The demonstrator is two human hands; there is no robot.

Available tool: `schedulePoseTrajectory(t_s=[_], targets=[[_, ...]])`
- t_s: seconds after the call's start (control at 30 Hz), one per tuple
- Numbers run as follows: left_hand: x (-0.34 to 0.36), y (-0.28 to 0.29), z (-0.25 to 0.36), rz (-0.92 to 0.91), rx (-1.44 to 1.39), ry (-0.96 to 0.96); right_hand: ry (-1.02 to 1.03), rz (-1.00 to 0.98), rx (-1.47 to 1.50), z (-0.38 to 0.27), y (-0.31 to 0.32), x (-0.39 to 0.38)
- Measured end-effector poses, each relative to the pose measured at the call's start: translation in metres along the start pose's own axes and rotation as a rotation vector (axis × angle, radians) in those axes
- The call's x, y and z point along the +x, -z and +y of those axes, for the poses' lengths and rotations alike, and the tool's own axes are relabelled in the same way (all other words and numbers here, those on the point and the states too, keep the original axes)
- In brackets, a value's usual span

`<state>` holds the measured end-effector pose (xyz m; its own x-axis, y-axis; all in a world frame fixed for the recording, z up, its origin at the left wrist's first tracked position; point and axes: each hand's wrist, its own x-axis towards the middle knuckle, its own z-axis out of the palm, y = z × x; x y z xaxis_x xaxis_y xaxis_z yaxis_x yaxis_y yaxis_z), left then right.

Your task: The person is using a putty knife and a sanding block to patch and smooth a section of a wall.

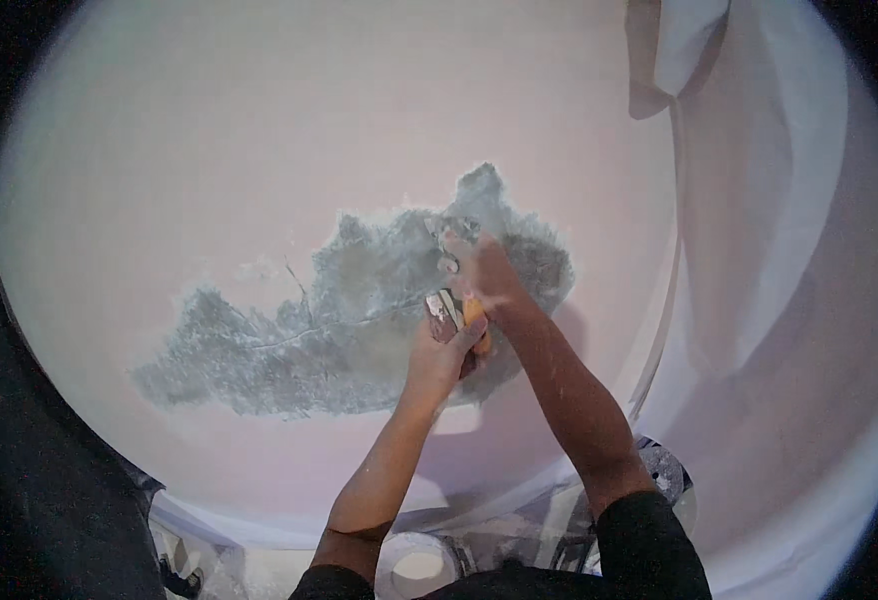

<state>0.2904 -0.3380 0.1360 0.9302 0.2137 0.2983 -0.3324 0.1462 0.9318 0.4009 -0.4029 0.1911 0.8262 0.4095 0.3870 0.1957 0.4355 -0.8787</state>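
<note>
Dark sleeves (649,545) and both forearms come nearest, reaching up toward a pale wall (209,130). Leftmost on it, the grey patch (379,270) tapers to a ragged end; its thin, chalky rim looks likely to flake if rubbed or scraped hard. Further right, a fine crack (311,331) runs across the patch, and pressure beside it might lengthen it or lift the surface along it. Low down, a white ring (417,542) sits below the wall, where falling crumbs could land.

Next comes the left hand (437,355), raised in front of the lower right part of the patch. It is closed, thumb across, around a brown block (439,311) and an orange piece (475,311) side by side. Holding two things in one grip, it could let either slip, particularly if dust makes the fingers slick.

Just above and to the right, the right hand (487,272) is bent in at the patch. Its fingers are blurred, so I cannot tell how far they are open or whether they hold anything. With the hands so close, a sudden downward stroke could knock the brown block or graze the knuckles. A grey disc (664,470) stands low at far right.
</note>
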Motion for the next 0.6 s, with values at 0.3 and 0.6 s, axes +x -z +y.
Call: schedulePoseTrajectory(t_s=[0.3,0.6], targets=[[0.0013,0.0023,0.0006,-0.033,0.029,-0.024,-0.052,0.048,-0.009,0.0030,-0.0030,0.0040],[-0.0032,0.0077,0.0042,-0.023,0.069,-0.042,-0.059,-0.046,0.138,0.0043,-0.0080,0.0030]])
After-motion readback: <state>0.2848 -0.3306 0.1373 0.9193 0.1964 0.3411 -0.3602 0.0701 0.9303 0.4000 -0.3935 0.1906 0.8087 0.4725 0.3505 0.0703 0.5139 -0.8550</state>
